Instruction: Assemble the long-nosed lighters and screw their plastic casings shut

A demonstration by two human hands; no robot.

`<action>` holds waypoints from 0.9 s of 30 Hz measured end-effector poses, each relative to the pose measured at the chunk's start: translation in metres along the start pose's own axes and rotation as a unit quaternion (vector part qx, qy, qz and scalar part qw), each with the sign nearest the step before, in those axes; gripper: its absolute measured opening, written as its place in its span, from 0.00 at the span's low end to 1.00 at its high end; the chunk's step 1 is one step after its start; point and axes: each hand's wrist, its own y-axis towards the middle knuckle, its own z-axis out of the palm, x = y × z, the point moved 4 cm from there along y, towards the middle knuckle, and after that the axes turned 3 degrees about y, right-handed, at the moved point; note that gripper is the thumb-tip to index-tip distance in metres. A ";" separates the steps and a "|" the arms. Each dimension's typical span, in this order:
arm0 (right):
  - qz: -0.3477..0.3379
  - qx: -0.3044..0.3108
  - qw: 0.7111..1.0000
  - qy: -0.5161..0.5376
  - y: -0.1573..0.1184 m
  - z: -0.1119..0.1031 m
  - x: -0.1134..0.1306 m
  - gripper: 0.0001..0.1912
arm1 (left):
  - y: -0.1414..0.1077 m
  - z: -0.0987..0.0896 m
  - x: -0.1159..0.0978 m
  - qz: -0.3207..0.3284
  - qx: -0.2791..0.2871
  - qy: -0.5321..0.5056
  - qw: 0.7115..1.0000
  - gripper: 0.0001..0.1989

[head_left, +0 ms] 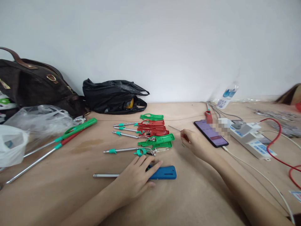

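A blue long-necked lighter point(166, 172) with a metal tube lies level in front of me. My left hand point(135, 177) is over its middle, the thumb on the near side and the fingers across to the far side, holding it against the surface. To the right, my right hand point(189, 141) is closed around a thin-shafted tool, apparently a screwdriver point(174, 128), its tip pointing left. Just beyond the blue lighter is an opened lighter with a metal tube point(127, 150), teal parts and loose wires. Green casing halves point(162, 139) and red casing halves point(150, 123) lie behind it.
Two assembled lighters point(78, 129) lie at left by a clear plastic bag point(42, 119). A black bag point(110, 95) and a dark backpack point(35, 81) stand against the wall. At right are a phone point(209, 135), a power strip point(254, 144), cables and a bottle point(227, 95).
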 end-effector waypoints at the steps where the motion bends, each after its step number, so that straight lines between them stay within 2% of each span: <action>1: -0.009 -0.002 1.000 0.020 -0.001 -0.001 0.003 0.06 | 0.001 0.000 -0.001 0.001 -0.006 0.000 1.000 0.25; 5: -0.031 0.007 0.994 0.105 -0.005 0.002 0.011 0.05 | 0.004 0.002 -0.007 0.039 -0.065 -0.009 0.997 0.20; 8: -0.048 0.024 0.978 0.201 -0.010 0.009 0.021 0.04 | 0.004 0.002 -0.011 0.077 -0.102 -0.026 0.991 0.21; 12: -0.067 0.082 0.949 0.298 -0.018 0.026 0.038 0.04 | 0.003 -0.002 -0.007 0.029 -0.091 -0.030 0.995 0.18; 17: -0.053 0.158 0.921 0.351 -0.027 0.051 0.051 0.04 | 0.003 -0.009 0.000 -0.027 -0.075 -0.030 0.996 0.16; 27: -0.050 0.112 0.926 0.358 -0.027 0.070 0.044 0.05 | -0.001 -0.009 0.012 -0.046 -0.081 -0.050 0.994 0.13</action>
